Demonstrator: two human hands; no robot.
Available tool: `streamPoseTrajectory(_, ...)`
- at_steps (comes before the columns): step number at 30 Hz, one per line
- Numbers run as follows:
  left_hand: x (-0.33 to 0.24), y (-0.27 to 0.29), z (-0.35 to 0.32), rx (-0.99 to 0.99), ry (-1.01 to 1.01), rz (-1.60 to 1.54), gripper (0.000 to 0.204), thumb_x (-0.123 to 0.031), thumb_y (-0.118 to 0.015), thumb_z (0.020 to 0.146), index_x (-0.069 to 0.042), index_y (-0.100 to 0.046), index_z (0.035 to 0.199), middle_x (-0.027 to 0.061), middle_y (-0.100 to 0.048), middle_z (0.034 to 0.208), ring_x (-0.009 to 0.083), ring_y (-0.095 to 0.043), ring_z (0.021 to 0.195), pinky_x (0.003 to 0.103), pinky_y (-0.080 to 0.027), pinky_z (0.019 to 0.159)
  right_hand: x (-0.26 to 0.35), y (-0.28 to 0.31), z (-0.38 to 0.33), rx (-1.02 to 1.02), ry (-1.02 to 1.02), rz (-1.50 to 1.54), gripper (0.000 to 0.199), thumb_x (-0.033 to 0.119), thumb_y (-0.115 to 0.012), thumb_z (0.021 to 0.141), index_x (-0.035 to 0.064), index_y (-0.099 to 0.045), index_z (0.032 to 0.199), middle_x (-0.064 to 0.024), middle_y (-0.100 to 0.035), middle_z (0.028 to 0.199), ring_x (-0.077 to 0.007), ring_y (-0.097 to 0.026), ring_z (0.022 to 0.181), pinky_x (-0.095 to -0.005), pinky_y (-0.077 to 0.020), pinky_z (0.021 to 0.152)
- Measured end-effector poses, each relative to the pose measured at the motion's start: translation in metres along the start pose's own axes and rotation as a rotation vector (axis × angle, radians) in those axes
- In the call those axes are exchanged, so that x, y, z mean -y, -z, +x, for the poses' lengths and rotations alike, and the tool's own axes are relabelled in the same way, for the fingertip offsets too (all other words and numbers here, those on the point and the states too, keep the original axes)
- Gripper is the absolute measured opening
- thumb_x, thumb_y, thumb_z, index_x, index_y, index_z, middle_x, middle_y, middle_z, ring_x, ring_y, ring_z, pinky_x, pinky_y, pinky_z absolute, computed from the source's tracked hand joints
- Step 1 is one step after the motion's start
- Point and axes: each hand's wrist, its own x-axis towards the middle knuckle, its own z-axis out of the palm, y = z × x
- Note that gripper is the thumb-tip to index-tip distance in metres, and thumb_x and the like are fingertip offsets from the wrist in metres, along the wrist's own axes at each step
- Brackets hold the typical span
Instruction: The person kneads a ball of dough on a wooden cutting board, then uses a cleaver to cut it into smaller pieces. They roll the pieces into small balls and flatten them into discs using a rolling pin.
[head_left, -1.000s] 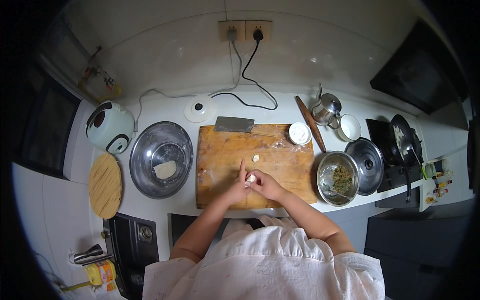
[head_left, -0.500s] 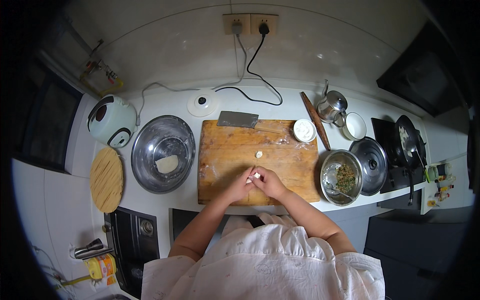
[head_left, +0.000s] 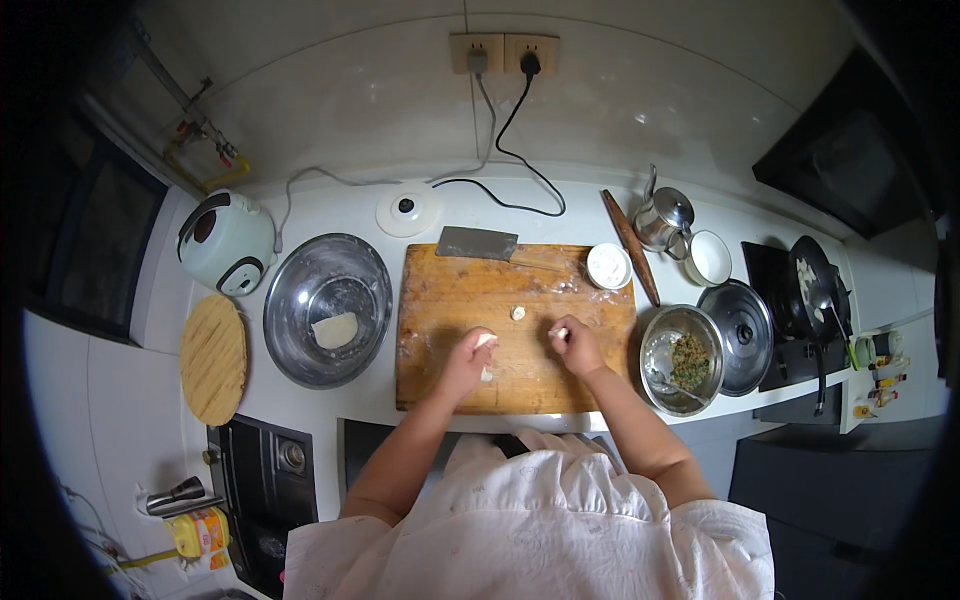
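Over the front of the wooden cutting board (head_left: 440, 290), my left hand (head_left: 464, 366) is closed round a strip of white dough (head_left: 486, 375), whose ends show above and below the fingers. To its right, apart from it, my right hand (head_left: 580, 350) pinches a small piece of dough (head_left: 556, 334). Another small dough piece (head_left: 518, 313) lies on the board between and beyond my hands. A cleaver (head_left: 477, 242) rests across the board's far edge, its wooden handle pointing right. At the board's far right corner is a white bowl (head_left: 609, 267) of white powder.
Left stands a steel basin (head_left: 283, 320) with a dough slab (head_left: 335, 331). Right are a steel bowl of green-flecked filling (head_left: 690, 362), a black lid (head_left: 745, 328), a rolling pin (head_left: 630, 246), a kettle (head_left: 663, 218), a white cup (head_left: 708, 258) and a wok (head_left: 816, 285).
My hands were together over the dough and have moved apart, left hand leftward and right hand rightward. The dough is now split, a small piece in my right hand.
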Motion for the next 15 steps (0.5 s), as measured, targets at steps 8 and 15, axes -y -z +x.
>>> streamPoseTrajectory(8,0.016,0.004,0.006,0.07,-0.079,0.084,0.052,-0.01,-0.05,0.097,-0.008,-0.027,0.144,0.0029,-0.049,0.085,0.0111,-0.049,0.078,0.027,-0.042,0.072,0.003,-0.002,0.008,-0.048,0.188,-0.181,0.017,0.006,-0.069,0.084,0.0006,-0.066,0.1,-0.0119,-0.066,0.083,-0.0167,-0.059,0.073,-0.0274,-0.0492,0.072)
streamPoseTrajectory(15,0.006,0.001,0.004,0.172,0.06,0.133,0.095,-0.001,-0.057,0.082,-0.019,0.005,0.152,0.0156,-0.048,0.112,0.0276,-0.053,0.103,0.036,-0.043,0.089,0.055,-0.015,-0.002,0.132,0.089,0.178,0.025,0.01,-0.071,0.083,0.0029,-0.06,0.104,-0.0065,-0.061,0.075,-0.0154,-0.055,0.066,-0.0297,-0.0472,0.064)
